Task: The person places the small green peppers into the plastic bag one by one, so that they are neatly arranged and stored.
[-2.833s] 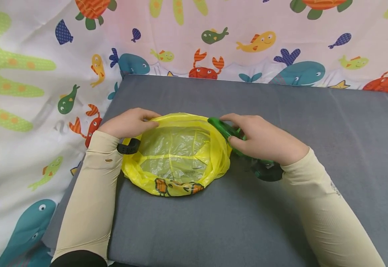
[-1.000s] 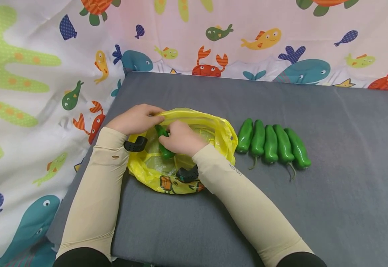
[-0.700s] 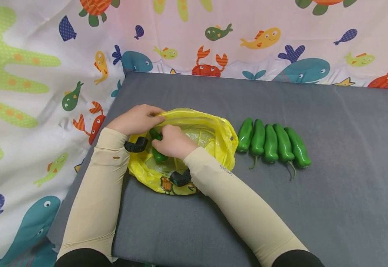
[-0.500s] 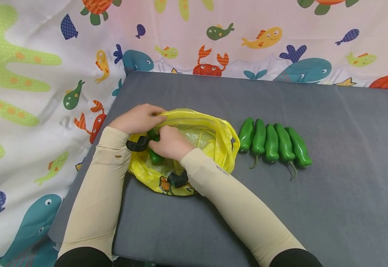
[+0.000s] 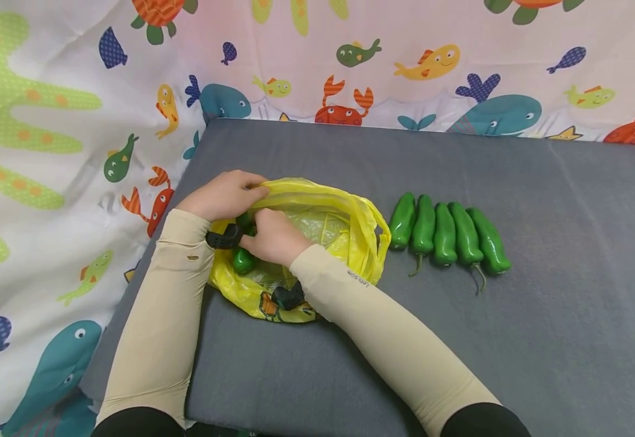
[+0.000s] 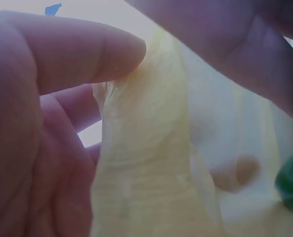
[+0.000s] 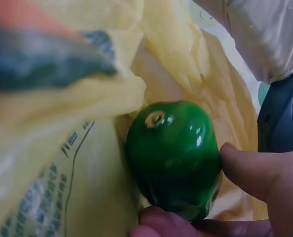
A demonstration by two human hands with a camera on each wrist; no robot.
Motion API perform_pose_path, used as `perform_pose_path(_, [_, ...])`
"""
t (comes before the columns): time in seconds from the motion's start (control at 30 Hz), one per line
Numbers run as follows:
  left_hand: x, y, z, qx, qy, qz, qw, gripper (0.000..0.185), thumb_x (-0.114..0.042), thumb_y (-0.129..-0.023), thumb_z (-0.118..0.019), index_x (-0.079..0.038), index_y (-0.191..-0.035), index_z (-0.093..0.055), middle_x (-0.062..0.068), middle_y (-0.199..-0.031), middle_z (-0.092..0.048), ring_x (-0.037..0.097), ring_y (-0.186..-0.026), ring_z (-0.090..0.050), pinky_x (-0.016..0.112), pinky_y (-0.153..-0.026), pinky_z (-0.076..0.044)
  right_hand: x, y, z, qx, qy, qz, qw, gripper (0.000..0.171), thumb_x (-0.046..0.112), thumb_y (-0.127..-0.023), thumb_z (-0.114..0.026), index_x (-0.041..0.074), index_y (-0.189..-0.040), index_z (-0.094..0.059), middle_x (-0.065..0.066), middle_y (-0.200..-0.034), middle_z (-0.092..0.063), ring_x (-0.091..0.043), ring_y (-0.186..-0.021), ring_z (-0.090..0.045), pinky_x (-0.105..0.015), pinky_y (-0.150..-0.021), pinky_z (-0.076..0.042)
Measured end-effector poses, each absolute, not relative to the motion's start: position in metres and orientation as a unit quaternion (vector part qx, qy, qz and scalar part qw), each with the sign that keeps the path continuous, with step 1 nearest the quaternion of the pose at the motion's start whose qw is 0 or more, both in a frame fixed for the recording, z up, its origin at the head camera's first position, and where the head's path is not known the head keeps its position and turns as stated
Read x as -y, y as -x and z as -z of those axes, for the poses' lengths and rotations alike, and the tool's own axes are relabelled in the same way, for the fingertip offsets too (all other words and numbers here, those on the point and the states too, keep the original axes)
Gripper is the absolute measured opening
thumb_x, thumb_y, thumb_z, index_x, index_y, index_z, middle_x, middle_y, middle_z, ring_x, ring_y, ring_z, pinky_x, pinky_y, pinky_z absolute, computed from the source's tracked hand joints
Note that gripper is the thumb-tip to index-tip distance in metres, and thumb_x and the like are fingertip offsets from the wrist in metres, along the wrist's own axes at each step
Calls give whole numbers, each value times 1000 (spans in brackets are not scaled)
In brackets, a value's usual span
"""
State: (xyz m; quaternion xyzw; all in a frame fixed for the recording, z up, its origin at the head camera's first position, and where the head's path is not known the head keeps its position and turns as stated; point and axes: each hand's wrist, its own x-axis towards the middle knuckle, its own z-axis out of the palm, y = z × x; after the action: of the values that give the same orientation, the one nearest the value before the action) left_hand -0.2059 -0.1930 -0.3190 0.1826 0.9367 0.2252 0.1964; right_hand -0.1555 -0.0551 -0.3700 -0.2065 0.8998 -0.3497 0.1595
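Left of centre in the head view, the left hand (image 5: 223,195) pinches the far rim of a yellow plastic bag (image 5: 344,221) between thumb and fingers, keeping its mouth open. The right hand (image 5: 273,237) reaches inside the bag, its fingers curled round a green pepper (image 7: 173,158) pressed low against the bag's left wall. Just right of the bag, five more green peppers (image 5: 448,235) lie side by side on the grey mat (image 5: 514,340).

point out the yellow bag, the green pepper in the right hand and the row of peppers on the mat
yellow plastic bag (image 5: 362,230), head view, right rim.
green pepper (image 7: 173,153), right wrist view, glossy middle.
row of five green peppers (image 5: 444,233), head view, middle pepper's body.
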Motion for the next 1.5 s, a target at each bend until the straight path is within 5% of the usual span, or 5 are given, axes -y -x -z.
perform_pose_path(0.5, [193, 202, 315, -938, -176, -227, 194, 40, -34, -105, -42, -13, -134, -60, 12, -121, -63, 27, -95, -55, 42, -83, -42, 49, 154, 368, -893, 240, 339, 172, 30, 41, -95, -62, 11, -97, -62, 0, -69, -58, -15, -64, -59, -27, -59, -45])
perform_pose_path(0.73, [193, 203, 315, -938, -169, -232, 195, 39, -36, -105, -41, -15, -130, -62, 15, -104, -62, 26, -69, -54, 38, -65, -45, 31, 143, 357, -898, 263, 299, 187, 33, 44, -93, -64, 12, -98, -63, -1, -79, -61, -15, -67, -56, -29, -61, -46])
perform_pose_path(1.03, [195, 202, 318, -938, -162, -237, 196, 39, -35, -105, -42, -14, -130, -62, 14, -110, -63, 26, -80, -56, 37, -67, -46, 17, 123, 349, -921, 284, 194, 181, 53, 51, -92, -60, 14, -129, -60, 0, -117, -66, -22, -102, -64, -41, -82, -52])
perform_pose_path(1.33, [196, 203, 319, -938, -159, -235, 199, 38, -36, -105, -41, -16, -130, -61, 14, -109, -62, 26, -70, -55, 37, -65, -46, 8, 122, 352, -926, 292, 174, 166, 46, 47, -91, -60, 15, -124, -62, 0, -113, -67, -21, -99, -64, -42, -77, -53])
perform_pose_path(1.5, [198, 204, 319, -938, -159, -235, 200, 41, -37, -105, -42, -16, -135, -59, 11, -117, -62, 26, -82, -58, 38, -73, -46, 3, 122, 352, -925, 304, 162, 161, 43, 44, -91, -61, 13, -120, -64, -1, -107, -68, -21, -92, -65, -41, -76, -52])
